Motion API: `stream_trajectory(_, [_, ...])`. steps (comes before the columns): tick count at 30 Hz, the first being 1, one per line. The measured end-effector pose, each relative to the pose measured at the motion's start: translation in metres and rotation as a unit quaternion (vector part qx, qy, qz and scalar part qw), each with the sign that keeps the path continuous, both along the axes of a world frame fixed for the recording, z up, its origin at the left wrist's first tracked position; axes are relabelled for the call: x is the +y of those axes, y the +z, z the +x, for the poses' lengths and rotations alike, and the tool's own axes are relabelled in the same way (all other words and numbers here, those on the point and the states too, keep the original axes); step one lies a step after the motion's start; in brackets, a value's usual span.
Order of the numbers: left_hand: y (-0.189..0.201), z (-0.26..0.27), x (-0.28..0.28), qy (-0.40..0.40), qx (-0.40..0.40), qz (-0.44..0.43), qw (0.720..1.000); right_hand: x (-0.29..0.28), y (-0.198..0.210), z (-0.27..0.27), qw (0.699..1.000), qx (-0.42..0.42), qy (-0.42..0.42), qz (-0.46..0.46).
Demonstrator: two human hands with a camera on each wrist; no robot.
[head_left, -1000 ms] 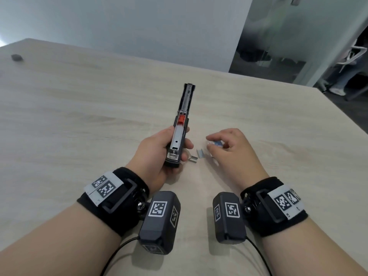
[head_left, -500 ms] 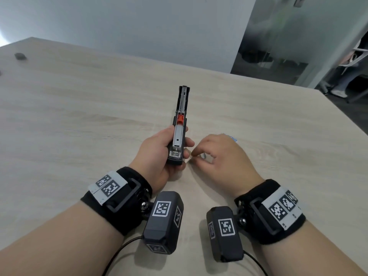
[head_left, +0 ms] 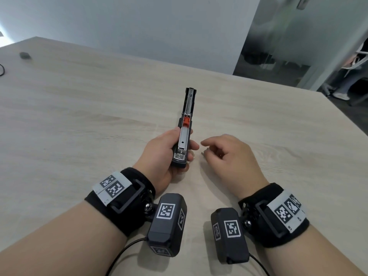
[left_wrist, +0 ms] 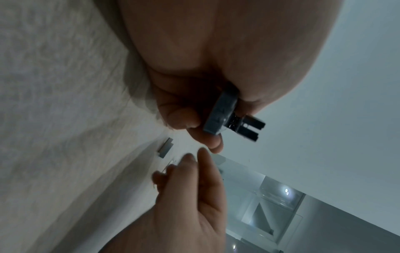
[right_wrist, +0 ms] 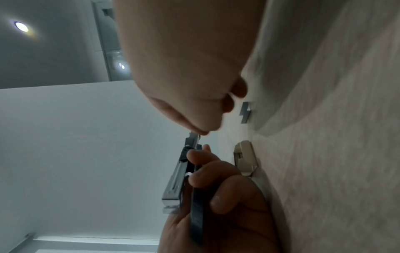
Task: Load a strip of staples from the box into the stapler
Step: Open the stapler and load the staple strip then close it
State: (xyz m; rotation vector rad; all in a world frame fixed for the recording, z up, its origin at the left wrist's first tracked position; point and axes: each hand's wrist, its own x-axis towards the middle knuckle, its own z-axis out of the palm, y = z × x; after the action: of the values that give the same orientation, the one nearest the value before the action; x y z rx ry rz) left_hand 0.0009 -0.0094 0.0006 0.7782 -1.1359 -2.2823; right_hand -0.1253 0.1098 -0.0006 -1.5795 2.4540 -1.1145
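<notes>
My left hand (head_left: 184, 143) grips a black stapler (head_left: 188, 108) by its near end, just above the table. The stapler is opened out flat, with its metal staple channel and orange pusher facing up. In the left wrist view its end (left_wrist: 225, 116) sticks out of my fist. My right hand (head_left: 211, 150) hovers right of the stapler with loosely curled fingers that hold nothing. A short staple strip (head_left: 205, 154) lies on the table under its fingertips, also seen as strip (right_wrist: 245, 112) and strip (left_wrist: 165, 148). A second, paler piece (right_wrist: 244, 157) lies nearer the stapler. The staple box is hidden.
The light wooden table (head_left: 79, 126) stretches wide to the left and far side. A small dark object (head_left: 24, 55) lies at its far left corner. The table's right edge (head_left: 338, 116) drops to a dark floor by a glass wall.
My right hand moved left from the blue box to the strips beside the stapler, touched down there, and now its fingers have lifted slightly. My left hand keeps holding the stapler.
</notes>
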Motion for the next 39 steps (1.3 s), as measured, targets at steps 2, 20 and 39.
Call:
stream_trajectory(2, [-0.001,0.000,0.001,-0.006,-0.008,-0.012,1.000,0.002,0.002,0.002,0.993,-0.073,-0.027,-0.093])
stream_trajectory(20, [-0.006,0.001,0.006,-0.074,-0.032,-0.158,0.984,-0.003,0.013,0.020,0.946,-0.249,0.020,-0.207])
stream_trajectory(39, [-0.005,-0.001,0.006,-0.073,-0.031,-0.138,0.987,-0.002,0.011,0.020,0.967,-0.204,0.034,-0.152])
